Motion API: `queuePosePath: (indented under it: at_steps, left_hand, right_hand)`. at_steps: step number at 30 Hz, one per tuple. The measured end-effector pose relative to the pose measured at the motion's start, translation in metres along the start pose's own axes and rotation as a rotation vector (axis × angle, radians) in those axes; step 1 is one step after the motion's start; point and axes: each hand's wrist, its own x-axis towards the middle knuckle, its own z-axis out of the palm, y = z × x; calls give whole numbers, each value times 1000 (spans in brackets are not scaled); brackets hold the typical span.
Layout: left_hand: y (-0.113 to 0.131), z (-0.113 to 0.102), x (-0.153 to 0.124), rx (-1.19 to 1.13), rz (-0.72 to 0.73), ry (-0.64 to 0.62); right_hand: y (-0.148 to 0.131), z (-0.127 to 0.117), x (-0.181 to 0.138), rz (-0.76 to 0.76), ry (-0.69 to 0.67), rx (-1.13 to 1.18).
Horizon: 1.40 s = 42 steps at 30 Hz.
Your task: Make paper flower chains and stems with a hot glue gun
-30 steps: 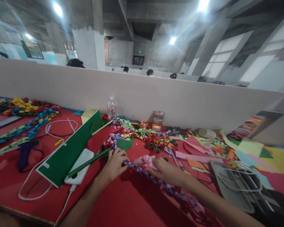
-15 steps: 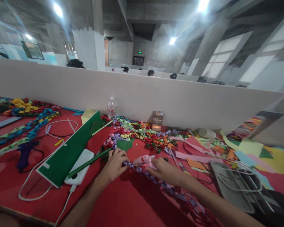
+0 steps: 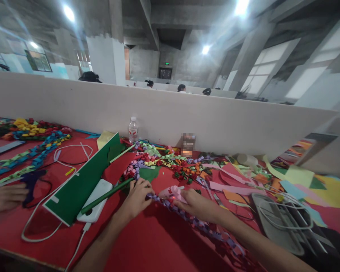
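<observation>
Head view: my left grip (image 3: 137, 198) pinches the chain (image 3: 200, 224) on the desk (image 3: 158, 241), right grip (image 3: 197, 206) closed on the glue gun (image 3: 174, 190).
The nozzle sits just beside my left fingers (image 3: 144, 186); hot glue may burn them, I think.

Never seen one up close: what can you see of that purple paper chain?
The purple paper chain is looped strips of lilac and violet paper, linked one through another. It lies slack on the red table, running from lower right up to the left hand, which pinches its end; the right hand rests on it.
</observation>
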Motion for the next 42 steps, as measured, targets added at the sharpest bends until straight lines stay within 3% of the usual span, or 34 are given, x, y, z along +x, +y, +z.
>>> queuePosePath:
  at_steps: [22, 28, 31, 36, 39, 42]
  left_hand:
    - [2, -2, 0, -3, -22, -7]
    - [5, -2, 0, -5, -33, 3]
    - [5, -2, 1, -2, -40, -9]
    - [5, -1, 1, 0, -59, -24]
    - [1, 2, 0, 12, -71, -26]
    - [-4, 7, 0, 23, -61, -17]
  right_hand:
    - [-17, -12, -5, 37, 17, 70]
    - [-13, -28, -12, 39, 113, 162]
    - [6, -44, -23, 101, 216, 179]
    - [78, -59, -61, 368, 472, 65]
    - [116, -49, -91, 564, 518, -91]
    - [137, -30, -112, 698, 539, -176]
